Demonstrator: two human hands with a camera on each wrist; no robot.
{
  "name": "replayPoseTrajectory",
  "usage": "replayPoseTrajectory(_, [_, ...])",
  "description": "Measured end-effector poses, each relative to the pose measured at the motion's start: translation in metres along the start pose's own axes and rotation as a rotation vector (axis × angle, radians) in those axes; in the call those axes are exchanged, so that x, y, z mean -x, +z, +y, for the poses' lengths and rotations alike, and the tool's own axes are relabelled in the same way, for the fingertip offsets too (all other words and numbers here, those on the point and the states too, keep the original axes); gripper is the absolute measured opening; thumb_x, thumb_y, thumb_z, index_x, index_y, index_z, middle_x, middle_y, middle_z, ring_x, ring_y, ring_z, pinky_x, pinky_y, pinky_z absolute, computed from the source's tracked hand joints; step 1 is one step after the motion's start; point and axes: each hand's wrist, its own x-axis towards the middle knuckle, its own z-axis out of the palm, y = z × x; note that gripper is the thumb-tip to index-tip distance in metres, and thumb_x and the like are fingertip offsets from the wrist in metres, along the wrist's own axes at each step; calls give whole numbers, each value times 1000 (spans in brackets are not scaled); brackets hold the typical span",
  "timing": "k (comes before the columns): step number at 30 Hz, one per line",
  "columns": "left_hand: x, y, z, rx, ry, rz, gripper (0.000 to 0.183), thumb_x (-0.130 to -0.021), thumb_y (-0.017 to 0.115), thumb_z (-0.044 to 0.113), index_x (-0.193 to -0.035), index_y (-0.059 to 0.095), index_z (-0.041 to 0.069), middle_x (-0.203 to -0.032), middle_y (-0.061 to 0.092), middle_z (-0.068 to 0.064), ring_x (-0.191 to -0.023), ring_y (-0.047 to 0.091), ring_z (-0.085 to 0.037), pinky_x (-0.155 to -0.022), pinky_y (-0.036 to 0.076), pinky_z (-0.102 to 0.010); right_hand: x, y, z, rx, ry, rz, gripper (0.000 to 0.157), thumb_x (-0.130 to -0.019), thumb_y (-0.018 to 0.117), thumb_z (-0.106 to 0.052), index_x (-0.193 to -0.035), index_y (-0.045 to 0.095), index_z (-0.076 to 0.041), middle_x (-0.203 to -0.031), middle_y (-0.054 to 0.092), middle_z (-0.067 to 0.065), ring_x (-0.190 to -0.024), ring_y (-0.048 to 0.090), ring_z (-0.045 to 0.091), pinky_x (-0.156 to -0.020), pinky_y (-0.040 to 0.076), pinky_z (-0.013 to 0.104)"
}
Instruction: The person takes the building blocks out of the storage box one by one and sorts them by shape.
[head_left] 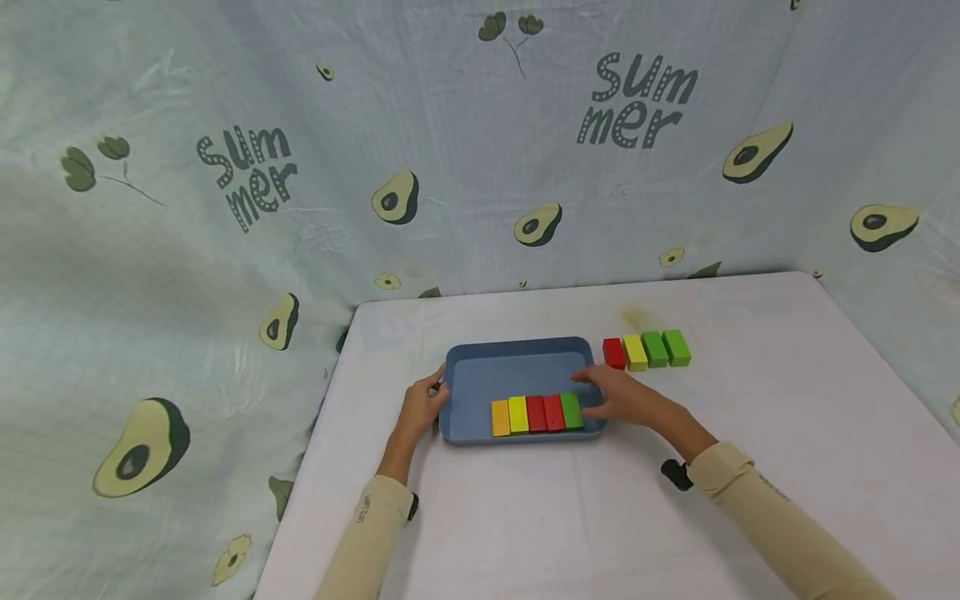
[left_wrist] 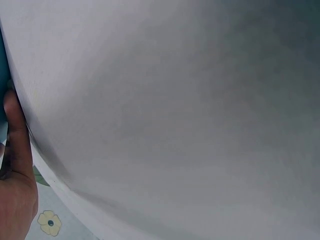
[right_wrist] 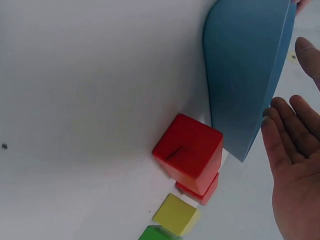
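A shallow blue-grey tray (head_left: 517, 367) lies on the white table. Along its near side stands a row of blocks: orange (head_left: 501, 418), yellow (head_left: 518, 414), two red (head_left: 536, 413) and green (head_left: 572, 411). My left hand (head_left: 422, 407) touches the tray's left edge, its index finger lying straight along the outside in the left wrist view. Over the tray's right edge, my right hand (head_left: 621, 393) has thumb and fingers spread beside the green block. Nothing shows in its grasp; the right wrist view shows the palm (right_wrist: 300, 190) and extended fingers.
Right of the tray stand a red block (head_left: 613, 353), a yellow block (head_left: 635, 352) and two green blocks (head_left: 655, 349) in a row. The red one is close to the tray's right rim. A patterned cloth (head_left: 465, 150) hangs behind the table.
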Motion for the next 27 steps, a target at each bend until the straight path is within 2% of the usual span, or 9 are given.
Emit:
replayPoseTrajectory(10, [-3,-3,2,3,-18,-3,46,-90,54,9,-136,51,6,-89,62,-11,-50,42,-12,-49,38,-27,-8,1,-5,28,11,-35,69,-75,80,-25,-131,49,0,-127,52,13,-116,47,28,-91,45,42])
replayPoseTrajectory(17, [-1,-1,2,7,-8,-3,46,-90,54,9,-136,51,5,-89,62,-10,-50,41,-12,-49,37,-27,-8,6,-4,7,32,-48,68,-75,80,-24,-131,49,0,-126,53,12,-116,47,28,-90,45,40])
replayPoseTrajectory(27, [2,1,1,14,-13,1,47,-89,54,9,-136,51,7,-87,62,-8,-46,36,-10,-47,35,-26,-6,9,-2,66,25,-57,67,-75,80,-26,-130,51,-1,-126,53,11,-115,47,26,-89,46,40])
